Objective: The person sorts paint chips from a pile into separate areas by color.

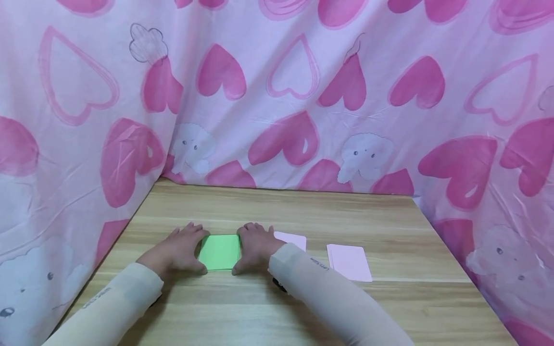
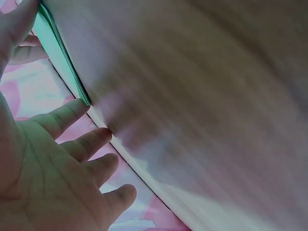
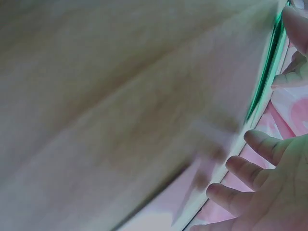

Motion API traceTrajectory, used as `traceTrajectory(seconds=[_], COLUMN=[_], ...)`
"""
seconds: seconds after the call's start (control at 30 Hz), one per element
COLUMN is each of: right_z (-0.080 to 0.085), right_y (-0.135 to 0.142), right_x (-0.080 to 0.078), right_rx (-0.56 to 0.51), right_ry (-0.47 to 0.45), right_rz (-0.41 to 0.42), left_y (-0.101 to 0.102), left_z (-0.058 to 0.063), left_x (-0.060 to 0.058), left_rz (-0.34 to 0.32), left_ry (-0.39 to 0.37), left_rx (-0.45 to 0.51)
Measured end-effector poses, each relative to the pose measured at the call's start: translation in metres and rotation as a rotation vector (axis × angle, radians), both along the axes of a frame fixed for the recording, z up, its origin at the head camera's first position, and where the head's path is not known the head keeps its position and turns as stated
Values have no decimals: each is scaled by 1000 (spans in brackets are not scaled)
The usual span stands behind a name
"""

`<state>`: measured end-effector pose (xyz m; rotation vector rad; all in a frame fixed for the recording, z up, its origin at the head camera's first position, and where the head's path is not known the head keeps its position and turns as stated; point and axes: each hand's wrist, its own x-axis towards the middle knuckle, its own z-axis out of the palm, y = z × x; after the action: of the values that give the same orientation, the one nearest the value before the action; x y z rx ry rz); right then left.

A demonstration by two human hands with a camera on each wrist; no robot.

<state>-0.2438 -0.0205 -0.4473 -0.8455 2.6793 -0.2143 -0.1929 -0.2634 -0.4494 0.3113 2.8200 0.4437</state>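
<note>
A stack of square green cards (image 1: 219, 252) lies on the wooden table, its layered edge visible in both wrist views. My left hand (image 1: 183, 247) is at its left side, thumb by the near corner and index finger by the far one. On the opposite side my right hand (image 1: 257, 245) mirrors this. In the left wrist view the left index fingertip meets the corner of the green stack (image 2: 60, 57), and the other fingers spread out fairly straight. The right hand's fingers (image 3: 260, 142) are likewise extended, close to the stack's edge.
Right of the green stack lie two piles of pale pink cards. The nearer pile (image 1: 291, 239) is partly hidden behind my right hand and sleeve; the other pile (image 1: 350, 263) is farther right. Pink heart-print cloth (image 1: 285, 86) hangs around the table's (image 1: 277, 206) back and sides.
</note>
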Motion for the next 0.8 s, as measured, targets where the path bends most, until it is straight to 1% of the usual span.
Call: traceTrajectory(seconds=[0.1,0.2,0.3,0.4,0.5,0.6,0.7,0.8], right_z=[3,11,20,24,22,15,8,5], right_y=[14,38,65,94,120,140,152,158], right_x=[-2,-7,-15,-23,-29,-30,-28,-25], right_rx=[-36,-75,-100,-99,-83,-54,-27,-23], right_ry=[-14,-30,-35,-29,-21,-9,-8,-3], right_rz=[-14,-45,-97,-164,-209,-224,-233,-242], left_y=[4,10,18,31,50,76,106,134], left_z=[1,3,7,11,15,16,18,17], left_x=[0,-3,-9,-17,-25,-32,-39,-46], left_rz=[-3,-7,-29,-67,-106,-136,-184,-234], left_ry=[0,11,25,27,23,16,5,-2], left_rx=[16,27,29,36,42,27,5,-14])
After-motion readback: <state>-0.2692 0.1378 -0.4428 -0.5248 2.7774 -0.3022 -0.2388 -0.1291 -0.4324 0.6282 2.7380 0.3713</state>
